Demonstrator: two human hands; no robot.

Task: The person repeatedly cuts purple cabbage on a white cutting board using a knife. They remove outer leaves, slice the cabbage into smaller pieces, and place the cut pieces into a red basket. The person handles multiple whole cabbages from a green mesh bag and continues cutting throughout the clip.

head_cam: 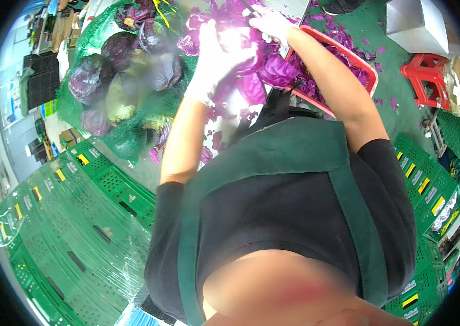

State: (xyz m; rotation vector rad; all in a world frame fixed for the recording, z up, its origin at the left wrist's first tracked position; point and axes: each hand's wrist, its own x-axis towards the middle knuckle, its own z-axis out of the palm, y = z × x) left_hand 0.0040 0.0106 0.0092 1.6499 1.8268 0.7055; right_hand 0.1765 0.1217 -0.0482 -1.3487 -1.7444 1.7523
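Note:
My left hand, in a white glove, rests with fingers and thumb spread around a red cabbage. Strong glare washes out much of both. To its right, my right hand, also gloved, is closed around a slim dark tool, which looks like a knife; most of it is hidden or cut off by the top edge. Loose purple leaves lie on the pale work surface below the hands. Another bunch of cabbage leaves sits beside the right forearm.
Several whole red cabbages lie on green netting at the left. A red basket of leaves stands under my right forearm. Leaf scraps litter the green floor. Film-wrapped green crates stand at lower left; a red stool is at right.

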